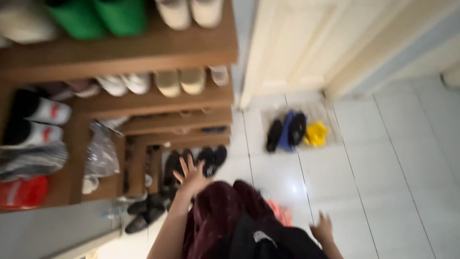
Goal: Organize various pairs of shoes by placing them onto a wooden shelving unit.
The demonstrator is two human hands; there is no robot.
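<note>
- The left hand (190, 173) reaches forward with its fingers spread apart and nothing held in it. It hovers in front of the lower part of a wooden shoe rack (143, 103).
- Just past the fingertips sits a pair of black shoes (211, 158) at the foot of the rack, and more dark shoes (143, 213) lie on the floor below and left of the forearm. Blur keeps me from telling whether the hand touches any of them.
- The right hand (322, 229) hangs low at the bottom of the frame, fingers loosely apart, holding nothing, above the white tiled floor (383, 168).
- Between the two arms lies a dark maroon garment (215, 216) with a black piece of cloth (268, 240) over it, and a bit of something orange-pink (279, 211) shows beside them.
- On the rack's top shelf stand green shoes (98, 17) and white shoes (189, 12); the shelf under it carries white and beige pairs (179, 81).
- At the far left are black and white sneakers with red marks (36, 120) and a red item (21, 192) lower down. A clear plastic bag (101, 153) sits in a compartment near the middle.
- Near a cream door (306, 43), a small mat (330, 115) carries a black sandal (274, 135), a blue and black one (292, 129) and a yellow thing (316, 133).
</note>
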